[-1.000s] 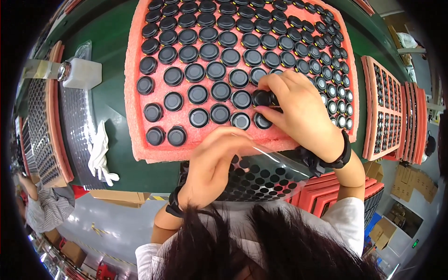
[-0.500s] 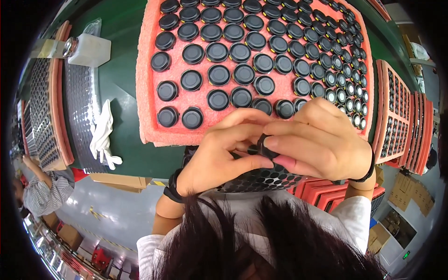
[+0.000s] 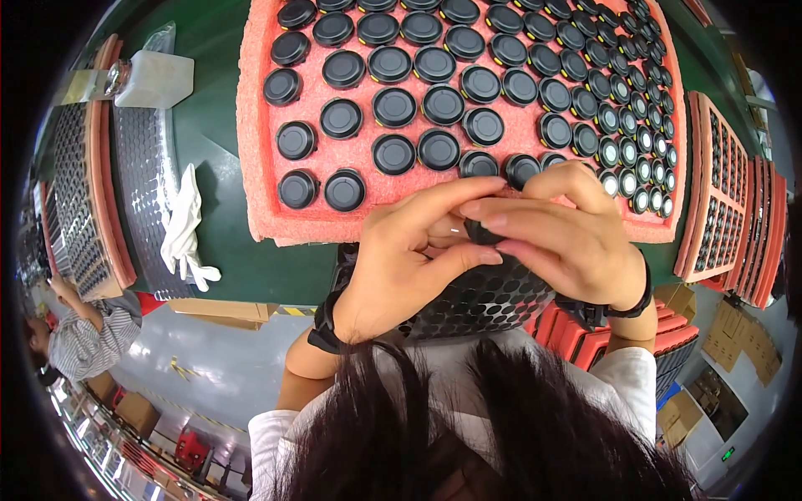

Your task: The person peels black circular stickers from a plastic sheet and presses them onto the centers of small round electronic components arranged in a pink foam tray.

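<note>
Just in front of the pink foam tray [image 3: 259,159], my two hands meet over a small black round part [image 3: 483,234]. My right hand [image 3: 576,242] pinches it between thumb and fingertips. Curved around its other side is my left hand [image 3: 397,259], with the thumb under the part and the index finger stretched beyond it. Fingers cover much of the part, so its full shape is hidden. In the tray stand several rows of round black capped pieces [image 3: 393,154]; some at the right have pale tops. A black-dotted sheet [image 3: 484,309] lies below my hands.
On the green table [image 3: 221,125] at left are a white glove [image 3: 182,230], a whitish square bottle [image 3: 163,79] and a clear dimpled plastic sheet [image 3: 142,167]. Filled foam trays [image 3: 714,192] stand at right, red trays [image 3: 652,334] lower right. Another person [image 3: 96,334] is far left.
The black part has tilted and shows less of its side. My left index finger reaches further out, and my hands sit slightly higher. The whole view has shifted a little.
</note>
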